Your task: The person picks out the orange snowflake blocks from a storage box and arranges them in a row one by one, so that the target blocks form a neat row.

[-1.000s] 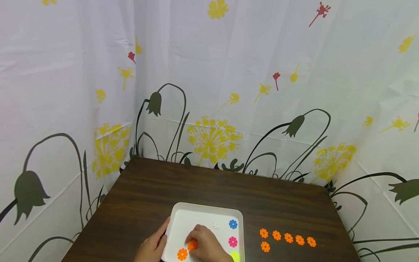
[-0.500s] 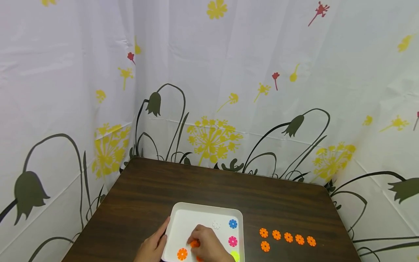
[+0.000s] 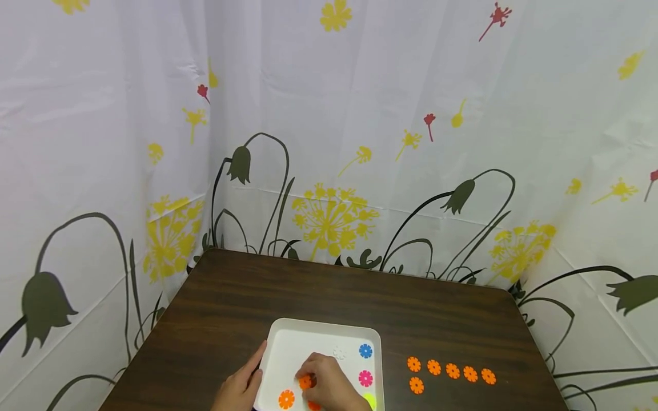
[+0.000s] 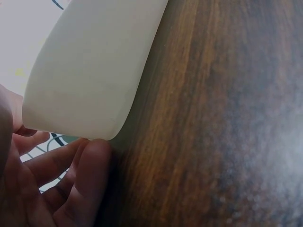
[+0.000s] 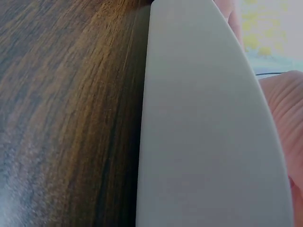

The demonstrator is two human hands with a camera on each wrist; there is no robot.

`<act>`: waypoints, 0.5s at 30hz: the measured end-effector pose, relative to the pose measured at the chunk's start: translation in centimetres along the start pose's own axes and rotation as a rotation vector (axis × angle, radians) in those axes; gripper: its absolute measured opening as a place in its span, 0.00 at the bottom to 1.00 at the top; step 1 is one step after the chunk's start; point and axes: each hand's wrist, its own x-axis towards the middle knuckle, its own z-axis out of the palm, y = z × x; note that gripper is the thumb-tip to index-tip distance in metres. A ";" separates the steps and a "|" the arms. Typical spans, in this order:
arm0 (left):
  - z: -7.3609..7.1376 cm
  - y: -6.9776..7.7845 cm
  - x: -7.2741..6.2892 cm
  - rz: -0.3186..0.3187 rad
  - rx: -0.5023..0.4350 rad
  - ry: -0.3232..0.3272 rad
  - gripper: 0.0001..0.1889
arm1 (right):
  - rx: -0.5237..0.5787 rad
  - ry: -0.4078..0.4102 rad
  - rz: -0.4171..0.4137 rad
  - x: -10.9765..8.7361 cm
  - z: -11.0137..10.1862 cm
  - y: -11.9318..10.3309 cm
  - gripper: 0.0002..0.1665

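In the head view, my right hand [image 3: 331, 383] pinches an orange notched plastic disc [image 3: 305, 382] over the white tray [image 3: 329, 324]. A second orange piece [image 3: 313, 406] shows partly from under that hand. Just left of it, another orange disc [image 3: 286, 399] lies flat in the tray. My left hand [image 3: 239, 383] grips the tray's left side, thumb along the rim. The left wrist view has its fingers [image 4: 92, 165] against the tray's lower edge. The tray's wall [image 5: 203, 118] hides most of my right hand in the right wrist view.
Along the tray's right side lie a blue disc [image 3: 365, 351], a pink disc [image 3: 365, 378] and a yellow-green disc [image 3: 369, 400], with a white disc [image 3: 339, 353] nearby. Right of the tray, several orange discs [image 3: 452, 371] lie on the dark wooden table [image 3: 308, 285]. A printed curtain [image 3: 329, 114] hangs behind.
The orange disc in my right fingers has shifted slightly right and now shows more of its face. Another orange piece has come into sight below it. My left hand stays at the tray.
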 end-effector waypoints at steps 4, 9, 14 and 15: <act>0.1 0.1 -0.1 0.005 0.009 0.011 0.30 | 0.046 0.029 0.025 -0.3 -0.1 0.1 0.19; 0.1 0.1 -0.1 0.008 -0.001 0.013 0.30 | 0.064 0.108 -0.018 -0.6 -0.9 0.4 0.19; 0.0 0.1 0.0 0.007 -0.010 0.004 0.30 | 0.080 0.185 -0.062 -1.0 -2.2 0.6 0.19; 0.0 0.0 0.0 0.008 -0.007 0.004 0.30 | 0.085 0.194 -0.061 -1.1 -2.5 0.6 0.19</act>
